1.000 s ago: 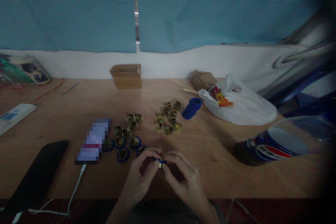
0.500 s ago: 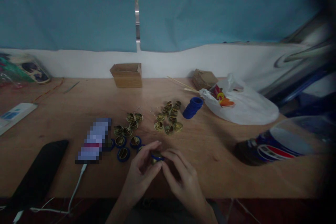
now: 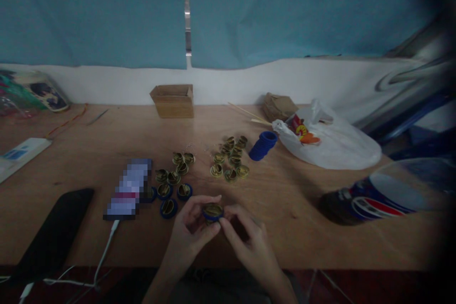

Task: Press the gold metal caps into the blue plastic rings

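Both hands pinch one small round piece [image 3: 213,211], a gold disc set in a blue ring, just above the near edge of the wooden table [image 3: 292,199]. My left hand [image 3: 190,235] grips its left side and my right hand [image 3: 245,242] grips its right side. Beyond my left hand lie several finished blue-ringed gold pieces [image 3: 167,197]. Two loose groups of gold discs [image 3: 230,159] sit further back. A stack of blue rings [image 3: 262,146] lies on its side right of them.
A lit phone [image 3: 130,189] on a white cable and a dark phone [image 3: 53,230] lie at the left. A small cardboard box [image 3: 173,100] stands at the back. A white plastic bag [image 3: 331,140] and a cola bottle [image 3: 374,197] on its side are at the right.
The piece in my fingers has been turned from edge-on to face up, showing the gold disc inside the blue ring. Both hands shifted slightly away from me.
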Available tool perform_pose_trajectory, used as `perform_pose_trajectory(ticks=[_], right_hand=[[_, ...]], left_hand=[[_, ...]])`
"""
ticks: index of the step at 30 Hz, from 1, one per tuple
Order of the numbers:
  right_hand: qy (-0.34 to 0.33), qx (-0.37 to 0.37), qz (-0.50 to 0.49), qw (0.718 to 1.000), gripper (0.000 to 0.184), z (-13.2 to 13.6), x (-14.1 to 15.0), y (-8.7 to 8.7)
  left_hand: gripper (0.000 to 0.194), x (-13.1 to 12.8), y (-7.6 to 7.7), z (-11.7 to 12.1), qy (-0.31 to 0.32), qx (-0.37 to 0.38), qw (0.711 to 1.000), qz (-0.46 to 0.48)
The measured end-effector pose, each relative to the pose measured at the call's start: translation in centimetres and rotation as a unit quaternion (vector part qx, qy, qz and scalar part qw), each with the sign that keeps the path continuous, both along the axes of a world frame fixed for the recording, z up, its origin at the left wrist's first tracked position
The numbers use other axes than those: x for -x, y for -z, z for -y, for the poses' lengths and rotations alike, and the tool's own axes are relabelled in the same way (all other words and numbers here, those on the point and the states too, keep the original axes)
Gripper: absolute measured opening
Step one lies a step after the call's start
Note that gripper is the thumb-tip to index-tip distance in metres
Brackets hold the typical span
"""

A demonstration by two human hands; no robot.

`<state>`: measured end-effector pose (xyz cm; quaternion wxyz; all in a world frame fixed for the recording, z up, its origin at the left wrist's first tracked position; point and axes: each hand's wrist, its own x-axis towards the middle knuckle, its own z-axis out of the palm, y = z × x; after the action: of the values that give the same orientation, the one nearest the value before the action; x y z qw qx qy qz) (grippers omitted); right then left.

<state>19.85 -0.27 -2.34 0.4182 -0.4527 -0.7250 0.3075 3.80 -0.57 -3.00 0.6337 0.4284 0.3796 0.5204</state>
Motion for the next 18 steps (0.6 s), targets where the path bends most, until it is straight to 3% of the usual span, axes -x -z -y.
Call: perform_pose_trajectory(ticks=[13,18], right_hand=[[-0.003,-0.001,0.008,1.000,0.016,-0.15,-0.03,0.26],[0.001,-0.003,0.025,1.000,0.028,-0.07,-0.13,0.50]], left_hand=[[0.012,-0.07,-0.53,0.19,0.010,-0.025,0.997,-0.071],[0.032,-0.32,-0.58,0.46,0.052,-0.029,0.998,-0.032]])
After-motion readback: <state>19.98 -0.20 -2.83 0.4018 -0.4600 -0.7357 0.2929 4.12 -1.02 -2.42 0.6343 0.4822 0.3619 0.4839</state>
